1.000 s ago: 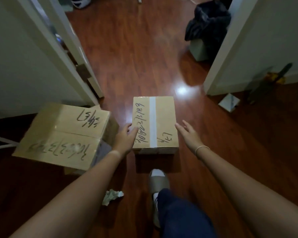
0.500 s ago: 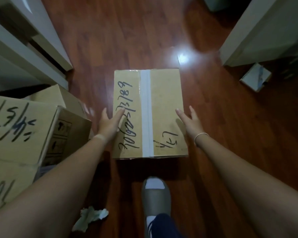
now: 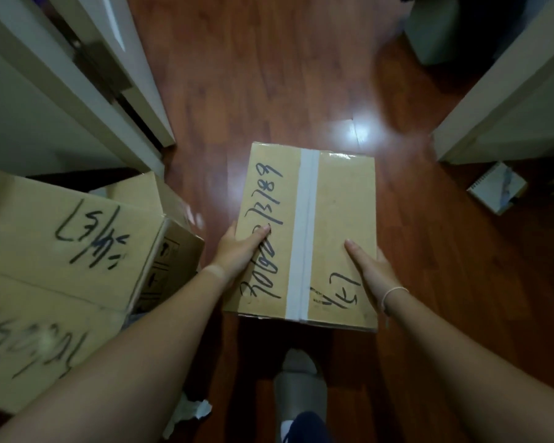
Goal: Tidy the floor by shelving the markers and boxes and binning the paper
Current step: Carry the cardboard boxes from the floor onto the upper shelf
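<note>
Big box (image 3: 61, 266) far left, not in play. L hand (image 3: 237, 254) clamps the taped box (image 3: 339, 238) on its left edge, R hand (image 3: 376, 271) on its right. Box dead ahead, long axis pointing away, prob. on the floor (image 3: 269, 75). Hands equally near.

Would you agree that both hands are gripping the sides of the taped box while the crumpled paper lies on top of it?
Not quite. The head view shows the crumpled paper on the floor, below the left arm, not on the taped box. The rest holds: the left hand and right hand grip its sides.
</note>
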Demonstrator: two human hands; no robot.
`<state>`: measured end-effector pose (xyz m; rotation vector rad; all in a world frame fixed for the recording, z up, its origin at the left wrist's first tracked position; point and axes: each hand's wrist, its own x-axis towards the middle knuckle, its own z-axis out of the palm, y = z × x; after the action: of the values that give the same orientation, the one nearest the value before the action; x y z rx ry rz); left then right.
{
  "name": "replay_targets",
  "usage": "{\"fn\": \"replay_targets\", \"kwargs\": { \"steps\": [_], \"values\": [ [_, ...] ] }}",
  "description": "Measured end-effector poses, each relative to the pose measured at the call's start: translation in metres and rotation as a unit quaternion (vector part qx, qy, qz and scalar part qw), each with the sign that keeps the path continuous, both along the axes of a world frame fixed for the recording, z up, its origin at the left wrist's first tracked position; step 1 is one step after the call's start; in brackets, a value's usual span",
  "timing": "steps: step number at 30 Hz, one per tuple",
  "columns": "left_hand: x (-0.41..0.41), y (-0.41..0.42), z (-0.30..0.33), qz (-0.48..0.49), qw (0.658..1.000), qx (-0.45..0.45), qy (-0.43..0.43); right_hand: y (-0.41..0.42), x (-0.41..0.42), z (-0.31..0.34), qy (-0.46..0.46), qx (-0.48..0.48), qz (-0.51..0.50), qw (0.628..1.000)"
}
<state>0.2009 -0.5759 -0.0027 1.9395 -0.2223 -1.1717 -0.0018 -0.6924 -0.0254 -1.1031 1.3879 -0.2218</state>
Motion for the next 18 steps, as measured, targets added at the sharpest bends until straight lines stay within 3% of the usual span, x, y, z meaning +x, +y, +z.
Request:
{"fn": "replay_targets", "kwargs": {
  "steps": [4,12,18],
  "values": [
    [-0.006,-0.008,0.074,-0.022,0.997,-0.053,-0.044,-0.008,-0.010,0.068,-0.019,-0.022,0.007,1.000],
    [-0.024,0.024,0.284,-0.049,0.973,-0.190,-0.118,-0.006,-0.032,0.272,-0.113,-0.117,0.030,0.986],
    [-0.034,0.134,0.445,-0.041,0.951,-0.243,-0.185,0.060,-0.030,0.430,-0.253,-0.161,0.096,0.949]
  ]
}}
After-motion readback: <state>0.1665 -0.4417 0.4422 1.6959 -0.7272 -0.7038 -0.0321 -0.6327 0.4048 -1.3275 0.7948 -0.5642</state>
